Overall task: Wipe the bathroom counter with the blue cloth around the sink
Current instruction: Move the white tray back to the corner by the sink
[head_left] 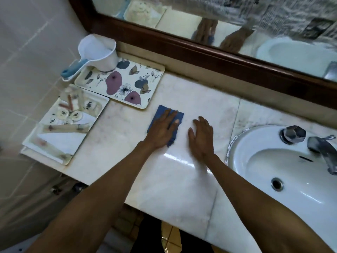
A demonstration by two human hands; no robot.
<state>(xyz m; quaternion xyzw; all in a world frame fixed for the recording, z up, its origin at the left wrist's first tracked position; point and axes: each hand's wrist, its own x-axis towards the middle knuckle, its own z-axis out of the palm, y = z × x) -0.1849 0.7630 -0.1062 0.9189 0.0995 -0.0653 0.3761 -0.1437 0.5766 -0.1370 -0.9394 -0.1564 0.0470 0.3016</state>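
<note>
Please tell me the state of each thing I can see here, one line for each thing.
blue cloth: flat on the counter, pressed under the left hand.
left hand: palm down on the cloth.
right hand: flat on the bare counter, holding nothing.
counter: glossy near the front edge.
sink: empty, drain open.
faucet: no water running.
floral tray: a white scoop standing on its far corner.
white scoop: upright.

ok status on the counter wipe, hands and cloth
Left hand flat, pressing blue cloth on white marble counter. Right hand flat beside, bare. Flowered rectangular tray ahead-left.
</note>
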